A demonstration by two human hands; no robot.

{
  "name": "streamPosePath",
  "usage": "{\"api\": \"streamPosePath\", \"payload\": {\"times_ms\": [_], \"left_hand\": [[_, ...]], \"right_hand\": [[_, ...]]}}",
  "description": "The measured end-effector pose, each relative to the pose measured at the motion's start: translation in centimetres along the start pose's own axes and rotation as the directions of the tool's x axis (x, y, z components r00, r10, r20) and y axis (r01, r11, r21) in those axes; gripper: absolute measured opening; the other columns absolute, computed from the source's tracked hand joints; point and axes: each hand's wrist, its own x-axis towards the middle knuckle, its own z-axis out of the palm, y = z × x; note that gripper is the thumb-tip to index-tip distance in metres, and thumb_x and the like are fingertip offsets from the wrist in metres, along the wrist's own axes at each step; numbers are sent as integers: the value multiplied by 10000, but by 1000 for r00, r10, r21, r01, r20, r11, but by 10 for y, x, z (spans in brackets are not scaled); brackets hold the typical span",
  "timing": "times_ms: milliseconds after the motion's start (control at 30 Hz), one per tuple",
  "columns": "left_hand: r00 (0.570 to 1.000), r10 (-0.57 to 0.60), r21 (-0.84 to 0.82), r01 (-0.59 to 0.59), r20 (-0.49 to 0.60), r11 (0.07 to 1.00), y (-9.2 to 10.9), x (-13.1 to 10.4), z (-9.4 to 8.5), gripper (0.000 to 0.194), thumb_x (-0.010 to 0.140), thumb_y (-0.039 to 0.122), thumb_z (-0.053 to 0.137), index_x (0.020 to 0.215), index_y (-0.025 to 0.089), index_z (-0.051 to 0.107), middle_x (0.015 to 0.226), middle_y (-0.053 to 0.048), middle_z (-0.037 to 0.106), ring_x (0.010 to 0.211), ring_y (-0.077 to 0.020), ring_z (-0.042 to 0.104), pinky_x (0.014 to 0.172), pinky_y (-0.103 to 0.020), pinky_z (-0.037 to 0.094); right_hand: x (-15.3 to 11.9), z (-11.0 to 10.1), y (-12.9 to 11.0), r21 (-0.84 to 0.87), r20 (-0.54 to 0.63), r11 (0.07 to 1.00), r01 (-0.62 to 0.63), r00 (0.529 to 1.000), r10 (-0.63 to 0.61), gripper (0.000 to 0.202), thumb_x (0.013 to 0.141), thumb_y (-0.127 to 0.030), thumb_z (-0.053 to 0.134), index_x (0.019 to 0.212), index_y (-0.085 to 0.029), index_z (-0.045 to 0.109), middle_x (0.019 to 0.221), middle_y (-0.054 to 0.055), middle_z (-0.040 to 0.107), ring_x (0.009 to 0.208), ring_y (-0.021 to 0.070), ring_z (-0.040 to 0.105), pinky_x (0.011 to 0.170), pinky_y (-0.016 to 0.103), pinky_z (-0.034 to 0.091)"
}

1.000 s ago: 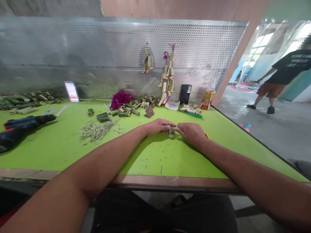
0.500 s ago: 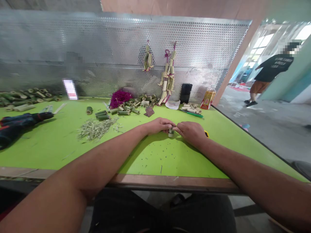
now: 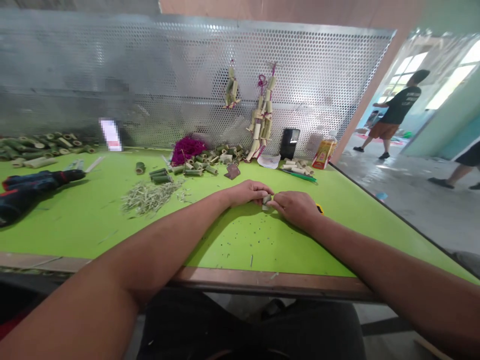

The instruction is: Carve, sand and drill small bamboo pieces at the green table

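A short bamboo piece (image 3: 266,202) is pinched in the fingers of my left hand (image 3: 247,193), just above the green tabletop. My right hand (image 3: 297,206) is closed against its right side, thumb touching the piece; whatever else its fingers may grip is hidden. A yellow-and-black object (image 3: 319,209) shows partly from behind the right wrist; I cannot tell whether the hand holds it. Small dark scraps (image 3: 247,237) are scattered over the tabletop below the hands. A brown flat piece (image 3: 232,171) lies beyond my left hand.
Cut bamboo pieces (image 3: 193,172), purple string (image 3: 188,150) and a pile of shavings (image 3: 150,196) lie behind and left. A power drill (image 3: 33,187) rests far left. Strung bamboo (image 3: 260,122) hangs on the mesh. A phone (image 3: 290,144) and bottle (image 3: 324,151) stand behind. People (image 3: 399,112) walk at right.
The view has shifted slightly. Both hands stay together at the bamboo piece, which looks a little more tilted. The person at right has moved left, and another person's legs have appeared.
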Motion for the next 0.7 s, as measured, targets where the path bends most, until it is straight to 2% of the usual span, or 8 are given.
{"api": "streamPosePath", "payload": {"times_ms": [133,233,467,600,700], "left_hand": [[1000,3,32,-2,-12,999,-4,1,0,399,857,453,576,1123,168,665,847,-39,680,721,-110,574,706,-237,447],[1000,3,45,-2,-10,999,-7,2,-1,401,862,465,564,1124,179,665,873,-40,683,726,-109,578,705,-235,445],[1000,3,1,-3,10,1000,0,1,1,370,867,430,567,1092,151,659,819,-34,673,718,-107,583,706,-229,442],[1000,7,-13,-7,-17,1000,1,1,2,349,867,402,569,1077,137,654,808,-29,661,680,-92,562,665,-217,426],[1000,9,-10,-9,-22,1000,-1,1,2,367,874,396,559,1111,131,649,780,-26,652,670,-92,553,658,-218,421]], "right_hand": [[1,0,3,-12,-66,993,-113,991,112,499,987,-518,286,858,-206,654,803,53,689,698,167,582,560,295,211],[2,0,4,-13,-71,991,-135,988,134,504,982,-530,294,849,-203,655,800,56,690,689,167,575,563,294,212],[1,-1,2,7,10,999,-48,999,48,497,991,-502,288,891,-218,683,833,51,708,699,161,591,576,284,236],[-1,1,1,29,67,998,59,996,-61,501,984,-529,280,904,-231,675,836,39,711,692,158,591,567,280,217],[-2,1,1,10,30,999,40,999,-40,499,983,-527,286,871,-221,664,821,39,704,691,161,589,555,286,196]]}}
